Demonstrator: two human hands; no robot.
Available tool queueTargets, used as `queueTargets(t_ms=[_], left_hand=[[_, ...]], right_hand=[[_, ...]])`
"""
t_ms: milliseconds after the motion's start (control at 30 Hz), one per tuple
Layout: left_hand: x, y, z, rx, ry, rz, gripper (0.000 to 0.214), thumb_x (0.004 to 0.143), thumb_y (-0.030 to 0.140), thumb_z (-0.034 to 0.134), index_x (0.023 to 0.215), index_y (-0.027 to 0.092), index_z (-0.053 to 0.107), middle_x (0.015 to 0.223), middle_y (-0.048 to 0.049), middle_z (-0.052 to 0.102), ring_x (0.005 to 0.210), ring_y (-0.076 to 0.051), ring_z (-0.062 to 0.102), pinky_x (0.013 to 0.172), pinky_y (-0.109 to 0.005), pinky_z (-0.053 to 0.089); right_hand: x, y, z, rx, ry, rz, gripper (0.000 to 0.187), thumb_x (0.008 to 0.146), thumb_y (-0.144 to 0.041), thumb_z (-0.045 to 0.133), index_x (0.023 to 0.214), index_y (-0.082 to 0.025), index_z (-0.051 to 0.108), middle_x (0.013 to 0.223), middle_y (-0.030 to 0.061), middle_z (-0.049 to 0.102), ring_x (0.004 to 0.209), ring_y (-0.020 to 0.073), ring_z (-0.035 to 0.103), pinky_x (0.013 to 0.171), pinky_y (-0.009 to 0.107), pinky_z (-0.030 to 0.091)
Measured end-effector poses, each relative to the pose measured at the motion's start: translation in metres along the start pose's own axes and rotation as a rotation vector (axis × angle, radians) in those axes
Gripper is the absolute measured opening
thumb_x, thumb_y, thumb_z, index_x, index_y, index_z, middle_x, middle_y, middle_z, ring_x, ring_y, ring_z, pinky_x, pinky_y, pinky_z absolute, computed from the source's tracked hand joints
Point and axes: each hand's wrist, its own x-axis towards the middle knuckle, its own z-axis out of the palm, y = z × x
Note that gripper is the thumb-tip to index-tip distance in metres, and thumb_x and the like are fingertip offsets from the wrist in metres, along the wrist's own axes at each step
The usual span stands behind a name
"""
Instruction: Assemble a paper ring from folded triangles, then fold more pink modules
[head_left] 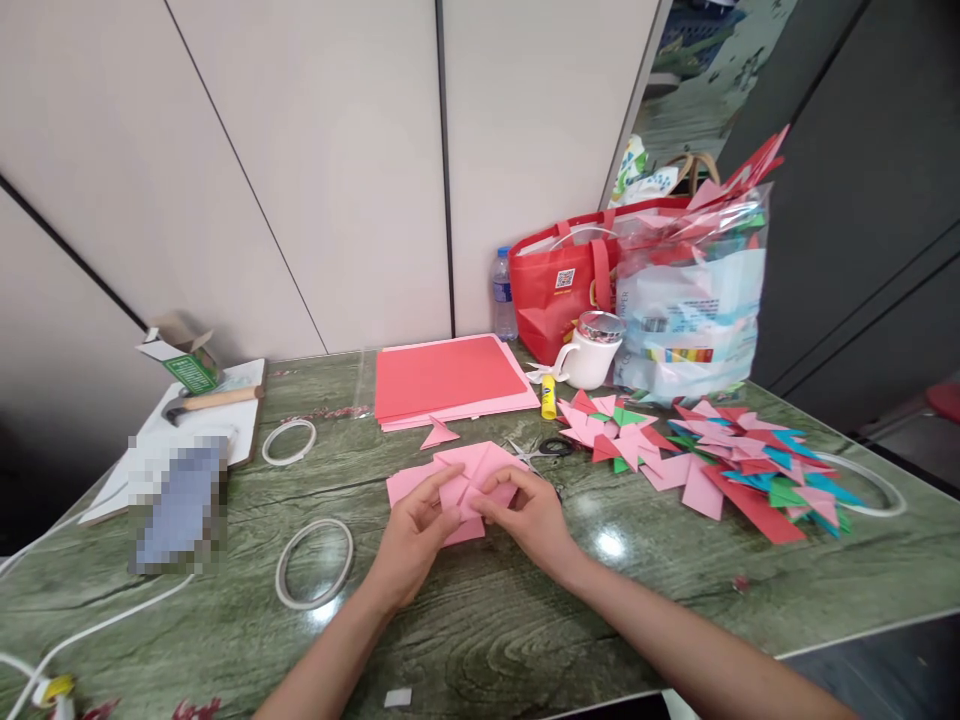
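Note:
Both my hands meet over a folded pink paper piece (469, 480) lying on the green marbled table (480, 620). My left hand (411, 535) pinches the paper's left part between thumb and fingers. My right hand (525, 512) presses and grips its right part, fingers curled. More pink sheets (409, 482) lie under the piece. A small pink folded triangle (439, 433) sits just behind it. Scissors (541, 452) lie to the right of the paper, close to my right hand.
A stack of red and pink sheets (448, 378) lies behind. Several folded paper pinwheels (720, 462) are heaped at right. A white mug (589, 352), glue stick (549, 396), water bottle (503, 293), red bag (570, 280), plastic bag (694, 300), tape rings (313, 563), a hammer (210, 401) also stand around.

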Motion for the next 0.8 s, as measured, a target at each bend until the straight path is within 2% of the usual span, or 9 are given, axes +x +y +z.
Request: queueTargets(t_ms=[133,300,500,567,700,800], left_hand=[[0.000,-0.005,-0.002,0.106,0.015,-0.007,0.053,0.067,0.028,0.069,0.117,0.018,0.057,0.057,0.0024,0.053,0.053,-0.010,0.045,0.056,-0.022,0.040],[0.001,-0.011,-0.002,0.091,0.041,0.013,0.046,0.067,0.028,0.069,0.111,0.018,0.061,0.071,-0.0007,0.059,0.061,-0.011,0.050,0.060,-0.022,0.041],[0.001,-0.011,0.001,0.020,0.100,0.011,0.047,0.068,0.027,0.069,0.112,0.016,0.060,0.060,0.0027,0.056,0.055,-0.009,0.048,0.058,-0.021,0.041],[0.001,-0.008,0.003,-0.030,0.095,0.014,0.046,0.066,0.026,0.070,0.110,0.017,0.062,0.068,0.0000,0.061,0.062,-0.011,0.053,0.064,-0.023,0.044],[0.000,-0.003,0.006,-0.119,0.022,0.011,0.046,0.064,0.021,0.072,0.109,0.018,0.062,0.098,-0.0070,0.066,0.091,-0.019,0.058,0.084,-0.031,0.044],[-0.001,-0.003,0.005,-0.120,0.005,0.003,0.047,0.066,0.020,0.071,0.112,0.019,0.060,0.096,-0.0063,0.067,0.090,-0.019,0.060,0.086,-0.033,0.044]], right_hand=[[0.000,-0.001,0.001,0.007,0.013,0.009,0.024,0.064,-0.039,0.071,0.070,-0.018,0.061,0.061,-0.0011,0.061,0.046,0.0108,0.052,0.044,0.021,0.037],[-0.001,-0.001,0.001,0.026,-0.029,-0.038,0.024,0.069,-0.040,0.067,0.063,-0.018,0.062,0.056,-0.0015,0.061,0.042,0.0101,0.051,0.046,0.023,0.039],[-0.003,0.001,0.001,-0.124,0.028,-0.113,0.020,0.061,-0.038,0.074,0.071,-0.022,0.068,0.069,0.0014,0.067,0.063,0.0157,0.055,0.056,0.025,0.043],[-0.004,0.001,0.002,-0.095,0.038,-0.095,0.021,0.061,-0.038,0.074,0.073,-0.022,0.068,0.071,0.0022,0.066,0.065,0.0162,0.056,0.055,0.025,0.044],[-0.004,0.001,0.003,-0.015,0.054,-0.076,0.022,0.061,-0.039,0.073,0.073,-0.021,0.068,0.074,0.0034,0.065,0.069,0.0170,0.057,0.057,0.025,0.047],[-0.003,0.001,0.003,-0.013,0.044,-0.068,0.021,0.061,-0.037,0.074,0.073,-0.021,0.069,0.073,0.0037,0.065,0.070,0.0173,0.057,0.057,0.025,0.047]])
